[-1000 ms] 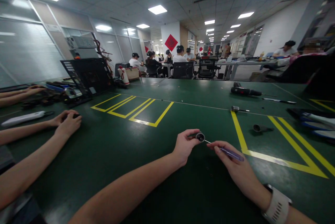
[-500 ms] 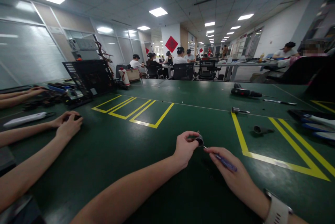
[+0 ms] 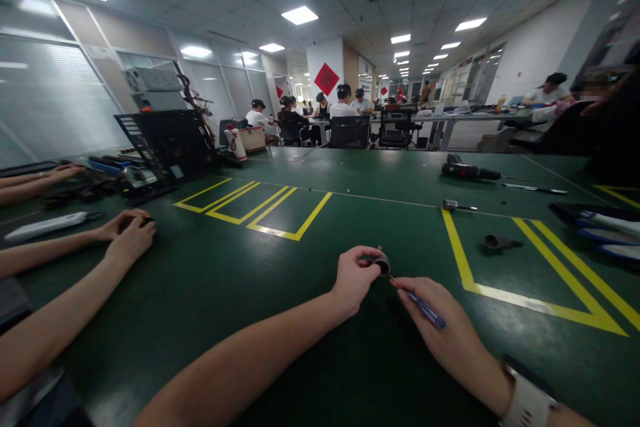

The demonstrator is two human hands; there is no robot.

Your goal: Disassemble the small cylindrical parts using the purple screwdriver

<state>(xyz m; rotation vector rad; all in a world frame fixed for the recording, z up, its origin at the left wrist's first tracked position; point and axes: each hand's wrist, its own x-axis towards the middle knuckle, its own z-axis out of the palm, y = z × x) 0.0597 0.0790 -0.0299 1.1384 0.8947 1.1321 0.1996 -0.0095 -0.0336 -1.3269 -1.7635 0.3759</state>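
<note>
My left hand (image 3: 351, 282) is closed on a small grey cup-shaped metal part (image 3: 384, 263), its round opening turned toward me. A screwdriver with a translucent purple handle (image 3: 427, 309) lies in my right hand (image 3: 453, 326), gripped between thumb and fingers. Its thin shaft points up and left to the rim of the part; whether the tip touches it, I cannot tell. On the green table to the right lie a similar grey cup-shaped part with a tapering stem (image 3: 500, 242) and a short cylindrical piece with a metal shaft (image 3: 457, 206).
A dark power drill (image 3: 470, 169) and a pen-like rod (image 3: 534, 188) lie at the far right, with blue-and-white items (image 3: 600, 230) at the edge. Yellow tape (image 3: 543, 306) marks the table. A co-worker's hands (image 3: 127, 234) hold something dark at left, near a black computer case (image 3: 167, 147).
The screwdriver and my right hand have shifted slightly left, closer to the part. My left hand keeps its hold. The whole view has moved a little.
</note>
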